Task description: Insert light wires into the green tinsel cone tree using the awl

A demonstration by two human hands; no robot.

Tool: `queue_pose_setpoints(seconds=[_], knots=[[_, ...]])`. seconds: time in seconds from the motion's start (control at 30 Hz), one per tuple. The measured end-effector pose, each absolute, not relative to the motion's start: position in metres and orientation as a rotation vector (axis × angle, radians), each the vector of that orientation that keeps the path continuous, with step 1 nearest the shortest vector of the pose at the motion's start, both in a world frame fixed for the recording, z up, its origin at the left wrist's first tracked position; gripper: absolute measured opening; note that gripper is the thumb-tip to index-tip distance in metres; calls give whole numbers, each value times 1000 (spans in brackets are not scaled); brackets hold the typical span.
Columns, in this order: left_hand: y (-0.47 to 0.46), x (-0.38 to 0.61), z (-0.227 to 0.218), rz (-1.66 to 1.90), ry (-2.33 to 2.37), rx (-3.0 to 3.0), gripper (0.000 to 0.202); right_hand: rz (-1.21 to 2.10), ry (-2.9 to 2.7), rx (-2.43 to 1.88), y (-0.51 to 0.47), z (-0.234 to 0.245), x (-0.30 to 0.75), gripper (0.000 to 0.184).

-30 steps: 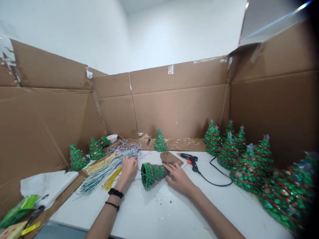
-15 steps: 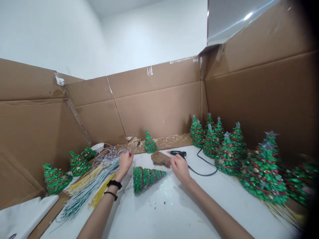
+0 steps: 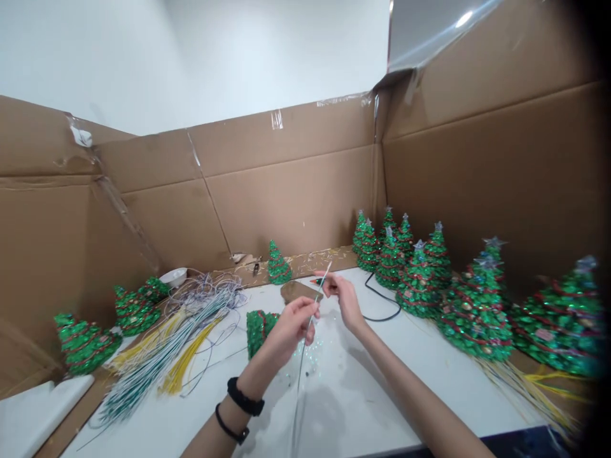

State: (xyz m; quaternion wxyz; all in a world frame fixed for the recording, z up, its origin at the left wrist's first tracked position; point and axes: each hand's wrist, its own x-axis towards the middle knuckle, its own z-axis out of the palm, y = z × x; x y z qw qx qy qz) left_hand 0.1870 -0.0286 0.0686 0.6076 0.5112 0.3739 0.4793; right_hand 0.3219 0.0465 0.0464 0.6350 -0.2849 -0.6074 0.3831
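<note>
My left hand (image 3: 293,327) pinches a thin teal wire with a pale tip (image 3: 327,272) between thumb and fingers. The wire's long tail hangs down toward the front of the table. Close beside the pale tip, my right hand (image 3: 342,296) has its fingers apart and holds nothing I can see. A green glittery Christmas tree (image 3: 258,331) lies on its side on the white table, partly hidden behind my left hand. Past my hands, a brown lump (image 3: 293,292) and an orange-tipped glue gun (image 3: 316,281) are partly covered.
At left lie bundled teal wires (image 3: 157,346) and yellow wires (image 3: 184,369), near a white bowl (image 3: 174,277). Several decorated trees (image 3: 475,318) line the right side; another tree (image 3: 278,264) stands at the back. A black cord (image 3: 389,316) curves across the table. Cardboard walls (image 3: 286,197) enclose it.
My left hand has moved right, in front of the lying tree, and now shows a wire in its fingers. My right hand has risen slightly and its fingers have spread. The view has shifted.
</note>
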Motion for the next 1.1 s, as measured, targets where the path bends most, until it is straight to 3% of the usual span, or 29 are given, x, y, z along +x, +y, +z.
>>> queue_pose_setpoints(seconds=[0.17, 0.47, 1.1], knots=[[-4, 183, 21, 1112, 951, 1151, 34, 1017, -1448, -699, 57, 41, 318, 40], [-5, 182, -1, 1131, 1001, 1145, 34, 1121, -1397, -765, 59, 39, 322, 33], [-1, 186, -9, 1312, 897, 1072, 38, 1271, -1551, -652, 56, 29, 310, 52]])
